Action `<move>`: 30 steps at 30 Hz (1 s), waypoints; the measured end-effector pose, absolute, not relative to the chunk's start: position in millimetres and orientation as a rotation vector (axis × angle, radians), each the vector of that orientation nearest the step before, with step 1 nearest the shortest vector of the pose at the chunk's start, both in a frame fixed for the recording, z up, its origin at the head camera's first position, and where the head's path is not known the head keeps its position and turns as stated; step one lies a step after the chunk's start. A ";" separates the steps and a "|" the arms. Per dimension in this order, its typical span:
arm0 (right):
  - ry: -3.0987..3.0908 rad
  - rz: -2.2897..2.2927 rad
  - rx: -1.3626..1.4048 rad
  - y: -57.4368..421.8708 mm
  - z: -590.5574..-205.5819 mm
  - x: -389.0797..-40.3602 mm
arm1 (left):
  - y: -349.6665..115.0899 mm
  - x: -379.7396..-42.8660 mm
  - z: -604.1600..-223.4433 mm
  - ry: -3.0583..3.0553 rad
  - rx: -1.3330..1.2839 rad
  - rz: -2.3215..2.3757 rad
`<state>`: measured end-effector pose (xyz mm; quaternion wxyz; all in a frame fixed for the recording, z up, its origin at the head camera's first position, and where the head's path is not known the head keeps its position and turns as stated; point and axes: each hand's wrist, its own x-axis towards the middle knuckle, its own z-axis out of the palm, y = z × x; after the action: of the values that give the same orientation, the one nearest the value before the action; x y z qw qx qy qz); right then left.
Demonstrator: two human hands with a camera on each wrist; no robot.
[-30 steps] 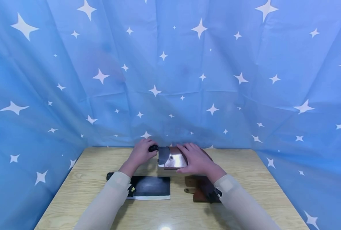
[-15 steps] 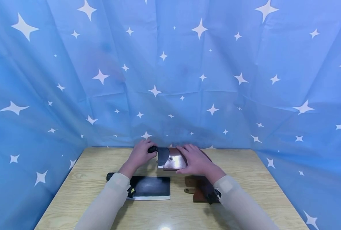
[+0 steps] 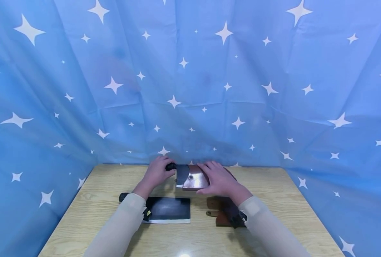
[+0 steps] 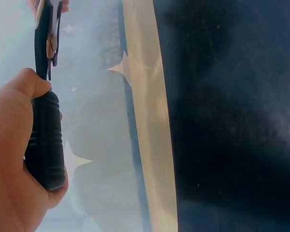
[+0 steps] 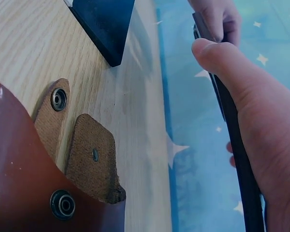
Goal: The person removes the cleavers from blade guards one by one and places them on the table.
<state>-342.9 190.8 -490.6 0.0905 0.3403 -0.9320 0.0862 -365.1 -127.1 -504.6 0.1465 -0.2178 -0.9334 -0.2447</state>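
Note:
My left hand (image 3: 156, 172) grips the ribbed black handle (image 4: 47, 140) of a cleaver near the far edge of the table. Next to the handle, a strip of the cleaver's dark blade (image 3: 182, 175) shows; the rest lies inside a shiny brown leather sheath (image 3: 195, 179) with a metal snap. Spread over the sheath, my right hand (image 3: 221, 180) holds it with the thumb on the near side and the fingers on the far side. Seen along its edge in the right wrist view, the sheath stands raised off the table.
A second cleaver (image 3: 168, 207) lies on the wooden table (image 3: 90, 214) below my left forearm, its pale edge toward me. Another brown leather sheath (image 5: 19, 164), its snap straps unfastened, lies partly under my right forearm. A blue star-patterned curtain (image 3: 190, 78) hangs behind the table.

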 end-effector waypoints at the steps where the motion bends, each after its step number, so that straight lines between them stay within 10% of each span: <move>1: -2.773 0.262 1.009 190.8 -490.9 -342.7 | -126.9 -365.2 -505.0 -2.689 -0.626 -0.703; 30: -2.722 0.316 1.011 201.2 -462.6 -346.8 | -142.7 -373.9 -476.1 -2.634 -0.680 -0.773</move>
<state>-346.8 201.2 -462.6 0.1102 0.3441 -0.9262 0.1075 -373.9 -142.7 -476.1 0.1559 -0.2376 -0.9200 -0.2700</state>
